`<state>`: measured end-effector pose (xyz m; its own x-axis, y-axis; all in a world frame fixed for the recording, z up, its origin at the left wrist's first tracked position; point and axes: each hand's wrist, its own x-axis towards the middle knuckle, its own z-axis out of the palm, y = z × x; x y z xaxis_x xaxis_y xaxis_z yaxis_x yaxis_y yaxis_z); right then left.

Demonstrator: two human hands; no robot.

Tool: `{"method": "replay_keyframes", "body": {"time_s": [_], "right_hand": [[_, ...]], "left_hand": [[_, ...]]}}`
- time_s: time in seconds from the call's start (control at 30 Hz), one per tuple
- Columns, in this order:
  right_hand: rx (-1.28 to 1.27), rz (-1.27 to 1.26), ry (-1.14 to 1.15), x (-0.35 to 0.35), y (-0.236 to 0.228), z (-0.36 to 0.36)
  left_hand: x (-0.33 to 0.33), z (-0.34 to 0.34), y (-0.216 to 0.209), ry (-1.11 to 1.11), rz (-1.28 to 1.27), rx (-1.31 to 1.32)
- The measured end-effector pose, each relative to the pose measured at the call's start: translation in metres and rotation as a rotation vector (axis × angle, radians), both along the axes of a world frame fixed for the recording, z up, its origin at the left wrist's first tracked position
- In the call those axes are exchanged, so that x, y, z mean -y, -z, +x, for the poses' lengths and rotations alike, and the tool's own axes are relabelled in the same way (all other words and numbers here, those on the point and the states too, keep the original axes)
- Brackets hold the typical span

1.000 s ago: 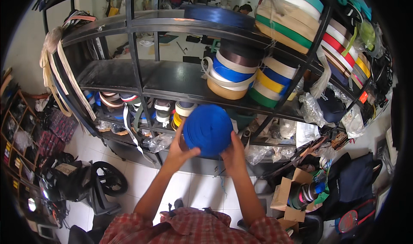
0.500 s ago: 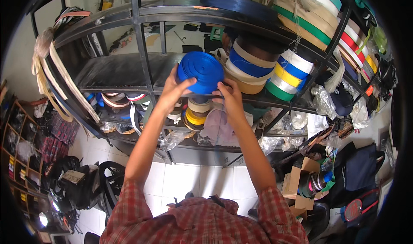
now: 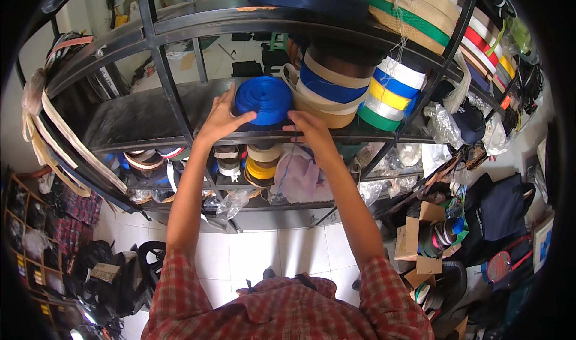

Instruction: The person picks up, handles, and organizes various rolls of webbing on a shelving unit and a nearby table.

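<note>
A bright blue roll of webbing (image 3: 263,102) rests on the middle shelf (image 3: 139,113), its flat coiled side facing up. My left hand (image 3: 223,119) is at the roll's left side, fingers and thumb spread apart; the thumb tip is close to the roll's front edge, and I cannot tell if it touches. Beside the roll's right front edge is my right hand (image 3: 309,128), fingers bent together. A thin dark cord (image 3: 290,154) hangs below its fingertips and seems pinched in them. Right of the blue roll stand stacked webbing rolls (image 3: 334,88) in beige, blue and brown.
A black shelf post (image 3: 165,79) rises left of my left hand. More rolls, a yellow one (image 3: 260,171) among them, and plastic bags sit on the lower shelf. A large dark roll (image 3: 306,1) lies on the upper shelf. An open cardboard box (image 3: 408,239) stands at the right.
The blue roll has gone from being held between both my hands to resting on the shelf. My left hand has opened away from it; my right hand has drawn off its right edge.
</note>
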<state>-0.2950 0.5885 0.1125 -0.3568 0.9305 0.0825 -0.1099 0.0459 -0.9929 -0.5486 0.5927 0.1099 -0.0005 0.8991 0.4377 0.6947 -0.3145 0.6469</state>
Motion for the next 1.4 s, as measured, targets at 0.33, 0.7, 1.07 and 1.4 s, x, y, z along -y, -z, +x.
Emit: {"method": "replay_keyframes", "body": {"time_s": [0.33,0.7,1.07,1.4], "right_hand": [[0.022,0.191,0.286,0.053,0.033,0.019],[0.236,-0.160,0.298,0.128,0.127,0.144],[-0.123,0.022,0.677,0.164,0.095,0.217],[-0.520,0.296,0.148,0.132,0.016,0.238]], "left_hand": [[-0.010,0.008,0.006,-0.069,-0.017,-0.208],[0.000,0.015,0.009,-0.133,0.176,-0.226],[0.073,0.163,0.035,0.381,0.498,-0.006],[0.095,0.228,0.048,0.303,0.424,-0.012]]}}
